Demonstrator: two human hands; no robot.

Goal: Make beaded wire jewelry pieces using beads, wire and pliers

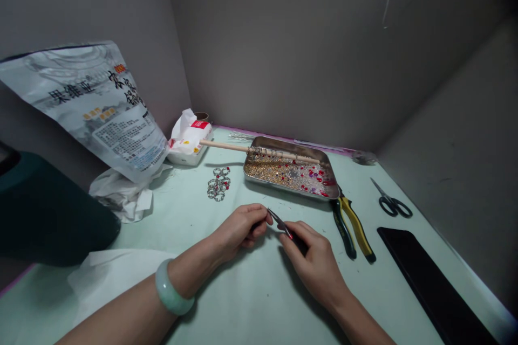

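My right hand (318,264) is wrapped round a pair of slim-nosed pliers (278,220) with dark, red-marked handles. The pliers' tip points up and left, reaching the fingertips of my left hand (246,223). Those fingers are pinched together, and whatever lies between them is too small or hidden to make out. Beyond my hands, a metal tray (289,192) holds gold, clear, red and purple beads. Across the tray rests a wooden stick (226,145) with wire rings along it. Several wire rings with red beads (219,184) lie on the table left of the tray.
Yellow-and-green pliers (356,229), black scissors (390,202) and a long black object (429,280) lie on the right. At left stand a dark green cylinder (52,210), a printed pouch (109,113) and a tissue pack (190,140). Crumpled tissue (121,194) sits near the pouch.
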